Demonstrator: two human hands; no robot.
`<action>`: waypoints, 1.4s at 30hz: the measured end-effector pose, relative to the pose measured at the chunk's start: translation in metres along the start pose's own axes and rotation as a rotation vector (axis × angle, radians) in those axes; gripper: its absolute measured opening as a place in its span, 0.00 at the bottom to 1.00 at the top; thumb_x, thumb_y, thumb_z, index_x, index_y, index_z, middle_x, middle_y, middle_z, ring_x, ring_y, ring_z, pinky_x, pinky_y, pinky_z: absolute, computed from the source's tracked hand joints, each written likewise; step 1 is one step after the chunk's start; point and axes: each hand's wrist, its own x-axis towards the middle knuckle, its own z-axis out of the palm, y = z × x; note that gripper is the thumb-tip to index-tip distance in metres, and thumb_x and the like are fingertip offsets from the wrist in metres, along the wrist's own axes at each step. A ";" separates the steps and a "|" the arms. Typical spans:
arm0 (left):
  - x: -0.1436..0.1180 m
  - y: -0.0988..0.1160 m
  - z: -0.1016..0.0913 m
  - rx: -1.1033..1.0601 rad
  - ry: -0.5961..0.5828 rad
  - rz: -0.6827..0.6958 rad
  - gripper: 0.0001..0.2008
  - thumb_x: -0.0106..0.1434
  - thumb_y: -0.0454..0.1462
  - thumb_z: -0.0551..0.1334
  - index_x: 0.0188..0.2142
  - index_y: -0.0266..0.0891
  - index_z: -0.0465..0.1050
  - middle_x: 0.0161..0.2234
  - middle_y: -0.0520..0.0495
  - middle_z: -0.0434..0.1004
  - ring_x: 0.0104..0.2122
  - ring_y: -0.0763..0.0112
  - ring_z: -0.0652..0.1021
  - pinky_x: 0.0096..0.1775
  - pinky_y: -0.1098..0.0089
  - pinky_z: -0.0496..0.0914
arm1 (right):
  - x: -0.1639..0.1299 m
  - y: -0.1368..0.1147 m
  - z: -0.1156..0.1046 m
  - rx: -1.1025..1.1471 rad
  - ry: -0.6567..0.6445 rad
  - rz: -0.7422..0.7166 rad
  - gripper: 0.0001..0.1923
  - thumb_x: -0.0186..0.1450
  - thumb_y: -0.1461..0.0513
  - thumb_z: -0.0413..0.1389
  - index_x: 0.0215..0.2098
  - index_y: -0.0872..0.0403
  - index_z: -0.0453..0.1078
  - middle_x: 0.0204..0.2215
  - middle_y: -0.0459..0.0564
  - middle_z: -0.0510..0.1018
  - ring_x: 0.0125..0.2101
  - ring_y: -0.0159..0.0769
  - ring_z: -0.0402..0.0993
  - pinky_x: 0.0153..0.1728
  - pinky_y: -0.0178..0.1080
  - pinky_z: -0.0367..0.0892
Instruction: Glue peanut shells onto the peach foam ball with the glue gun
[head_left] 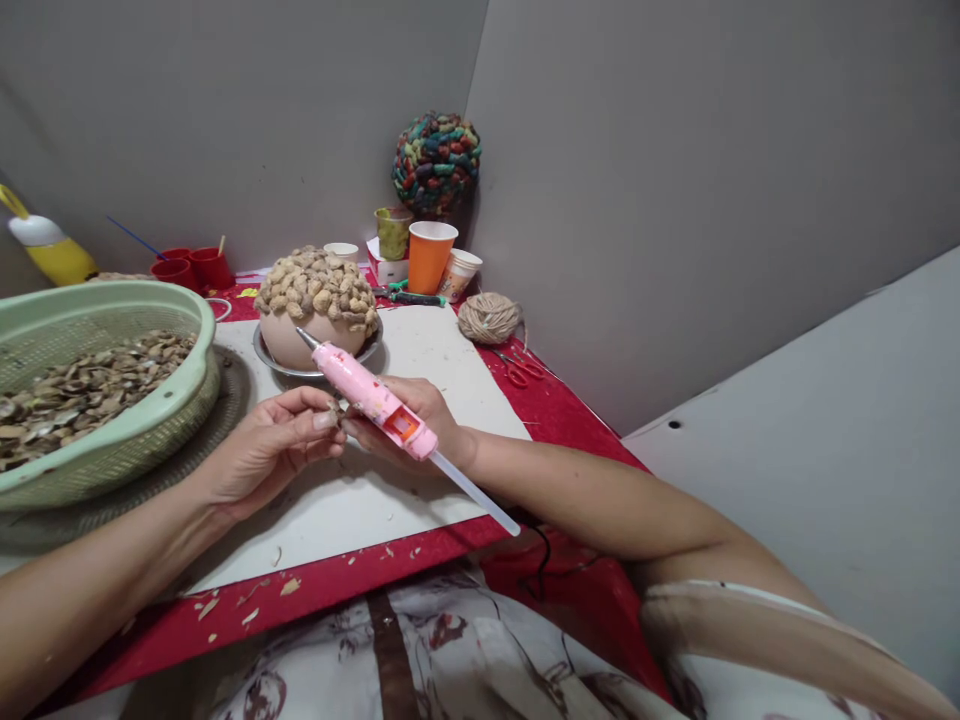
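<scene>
My right hand [420,420] is wrapped round a pink hot glue gun [367,392]. The gun's metal nozzle points up and left, and a long translucent glue stick [480,497] sticks out of its back end. Between thumb and fingers my left hand [274,440] pinches a small brownish peanut shell [337,412], mostly covered by the fingertips, which nearly meet my right hand's. Just beyond the nozzle, a pale round form [281,338] rests in a shallow metal dish [371,345]. Its upper part is covered with peanut shells [315,285].
At left, a green basket [199,330] holds many shell pieces. An orange cup [431,260], pliers [416,297], a twine ball [490,317] and red-handled scissors [521,372] lie at the back right. Behind them, a multicoloured ball [436,165] stands against the grey wall.
</scene>
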 end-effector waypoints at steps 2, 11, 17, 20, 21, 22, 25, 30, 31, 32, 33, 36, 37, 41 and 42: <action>0.000 0.000 0.000 0.015 0.003 0.012 0.16 0.44 0.34 0.82 0.31 0.33 0.83 0.27 0.48 0.84 0.25 0.74 0.81 0.33 0.76 0.80 | 0.000 0.000 0.000 0.000 -0.007 0.016 0.18 0.66 0.50 0.64 0.28 0.55 0.69 0.26 0.47 0.74 0.25 0.32 0.69 0.30 0.36 0.69; 0.000 0.002 0.004 0.025 0.019 0.033 0.15 0.45 0.35 0.82 0.31 0.35 0.83 0.26 0.50 0.83 0.25 0.75 0.81 0.32 0.77 0.79 | 0.003 -0.005 -0.003 -0.067 -0.007 0.023 0.17 0.67 0.50 0.61 0.31 0.54 0.70 0.27 0.47 0.75 0.26 0.32 0.70 0.31 0.37 0.71; -0.004 0.009 0.007 0.072 0.062 0.119 0.14 0.46 0.35 0.82 0.30 0.36 0.83 0.27 0.50 0.84 0.26 0.75 0.82 0.33 0.79 0.78 | 0.008 -0.023 -0.007 0.085 0.012 0.211 0.11 0.66 0.56 0.60 0.32 0.54 0.68 0.26 0.45 0.73 0.26 0.30 0.70 0.30 0.35 0.70; -0.008 0.009 0.008 0.136 0.085 0.230 0.13 0.46 0.36 0.82 0.31 0.38 0.84 0.28 0.50 0.84 0.28 0.74 0.82 0.35 0.78 0.79 | 0.010 -0.026 -0.007 0.194 -0.006 0.331 0.12 0.66 0.55 0.61 0.33 0.55 0.69 0.23 0.42 0.72 0.23 0.29 0.69 0.27 0.33 0.68; -0.009 0.008 0.008 0.163 0.091 0.262 0.13 0.46 0.37 0.82 0.31 0.39 0.84 0.29 0.50 0.85 0.28 0.74 0.82 0.36 0.77 0.79 | 0.010 -0.027 -0.007 0.215 -0.021 0.368 0.13 0.66 0.54 0.61 0.33 0.55 0.70 0.23 0.42 0.73 0.23 0.28 0.70 0.27 0.33 0.68; -0.009 0.007 0.008 0.193 0.098 0.290 0.13 0.47 0.38 0.81 0.31 0.40 0.84 0.29 0.51 0.85 0.28 0.73 0.82 0.36 0.77 0.79 | 0.011 -0.027 -0.007 0.230 -0.033 0.400 0.14 0.66 0.53 0.62 0.34 0.56 0.70 0.23 0.43 0.73 0.23 0.28 0.70 0.27 0.32 0.68; -0.011 0.004 0.005 0.274 0.116 0.343 0.12 0.49 0.39 0.81 0.32 0.43 0.84 0.31 0.51 0.86 0.30 0.71 0.83 0.38 0.76 0.79 | 0.012 -0.030 -0.007 0.292 -0.069 0.451 0.15 0.65 0.52 0.63 0.33 0.56 0.70 0.23 0.42 0.73 0.23 0.28 0.70 0.26 0.32 0.69; -0.011 0.000 0.001 0.371 0.125 0.425 0.12 0.51 0.40 0.80 0.34 0.44 0.84 0.31 0.52 0.86 0.31 0.69 0.83 0.39 0.74 0.79 | 0.014 -0.033 -0.009 0.380 -0.094 0.465 0.10 0.64 0.57 0.63 0.33 0.55 0.70 0.24 0.43 0.74 0.23 0.29 0.71 0.26 0.33 0.69; -0.011 -0.001 0.001 0.386 0.128 0.437 0.12 0.51 0.40 0.80 0.35 0.44 0.84 0.31 0.51 0.86 0.32 0.69 0.83 0.39 0.74 0.79 | 0.014 -0.032 -0.009 0.379 -0.094 0.464 0.09 0.64 0.57 0.63 0.32 0.54 0.71 0.23 0.43 0.74 0.23 0.30 0.71 0.26 0.33 0.69; -0.012 -0.001 0.002 0.398 0.131 0.447 0.12 0.51 0.40 0.79 0.35 0.44 0.84 0.31 0.51 0.86 0.32 0.69 0.84 0.39 0.74 0.79 | 0.013 -0.030 -0.008 0.386 -0.094 0.470 0.08 0.65 0.58 0.63 0.32 0.54 0.71 0.23 0.44 0.74 0.23 0.30 0.71 0.26 0.34 0.69; -0.012 -0.001 0.002 0.407 0.132 0.457 0.12 0.51 0.40 0.80 0.35 0.44 0.84 0.32 0.51 0.86 0.32 0.69 0.84 0.39 0.74 0.79 | 0.013 -0.029 -0.008 0.409 -0.096 0.480 0.08 0.64 0.58 0.63 0.32 0.54 0.71 0.23 0.43 0.74 0.24 0.30 0.71 0.26 0.34 0.69; -0.014 -0.001 0.006 0.425 0.133 0.492 0.11 0.52 0.40 0.79 0.35 0.45 0.85 0.34 0.52 0.87 0.34 0.70 0.84 0.40 0.75 0.79 | 0.013 -0.025 -0.007 0.526 -0.097 0.524 0.12 0.62 0.57 0.66 0.32 0.55 0.70 0.24 0.42 0.74 0.23 0.27 0.71 0.26 0.31 0.68; -0.014 -0.001 0.007 0.431 0.135 0.506 0.11 0.52 0.40 0.79 0.35 0.45 0.85 0.34 0.52 0.87 0.34 0.70 0.84 0.41 0.75 0.79 | 0.014 -0.025 -0.006 0.554 -0.105 0.537 0.13 0.61 0.57 0.67 0.32 0.55 0.70 0.24 0.42 0.74 0.23 0.26 0.70 0.26 0.30 0.68; -0.018 0.000 0.013 0.464 0.151 0.571 0.10 0.52 0.37 0.79 0.33 0.45 0.85 0.36 0.51 0.86 0.36 0.70 0.83 0.44 0.74 0.79 | 0.017 -0.030 -0.008 0.582 -0.120 0.586 0.14 0.60 0.56 0.67 0.32 0.56 0.70 0.23 0.40 0.73 0.21 0.25 0.68 0.24 0.29 0.67; -0.019 0.000 0.014 0.479 0.157 0.588 0.09 0.52 0.37 0.79 0.33 0.45 0.85 0.36 0.51 0.86 0.37 0.69 0.83 0.44 0.74 0.79 | 0.018 -0.031 -0.008 0.582 -0.121 0.593 0.14 0.60 0.56 0.67 0.32 0.56 0.70 0.22 0.40 0.73 0.21 0.25 0.68 0.24 0.29 0.67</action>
